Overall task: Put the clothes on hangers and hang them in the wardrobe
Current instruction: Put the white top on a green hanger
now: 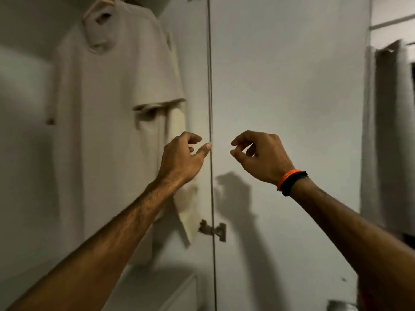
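Note:
A cream short-sleeved shirt hangs inside the open wardrobe on a pale hanger, filling the upper left of the view. My left hand hovers in front of the shirt's lower right side, fingers loosely curled and holding nothing, thumb tip close to the door's edge. My right hand, with orange and black wristbands, is raised in front of the white wardrobe door, fingers loosely curled and empty. The two hands are level with each other and apart.
The door's edge runs vertically between my hands, with a metal hinge lower down. A white drawer unit sits on the wardrobe floor. Grey cloth hangs from a rail at the far right.

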